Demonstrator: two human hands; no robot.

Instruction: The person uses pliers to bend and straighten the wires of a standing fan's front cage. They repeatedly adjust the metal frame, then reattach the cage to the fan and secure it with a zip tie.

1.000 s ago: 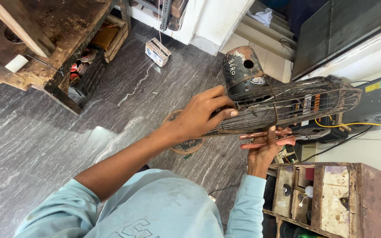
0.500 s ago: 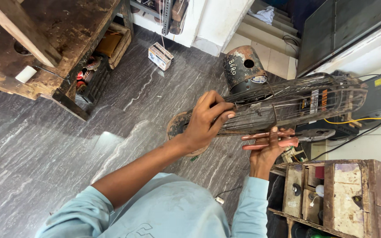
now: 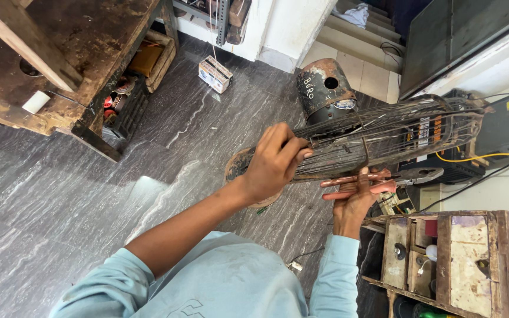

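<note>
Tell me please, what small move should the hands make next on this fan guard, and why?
Probably bring the pliers in the right hand up to the wire fan guard. The left hand already steadies the guard's rim, and the pliers' tip lies just beneath the wires, apparently not gripping one yet.

Left hand point(image 3: 275, 162) grips the fan guard point(image 3: 384, 138) rim, fingers curled over it (arm stretched out). Right hand point(image 3: 354, 197), below the guard, clasps pliers point(image 3: 384, 179), forearm upright.
</note>
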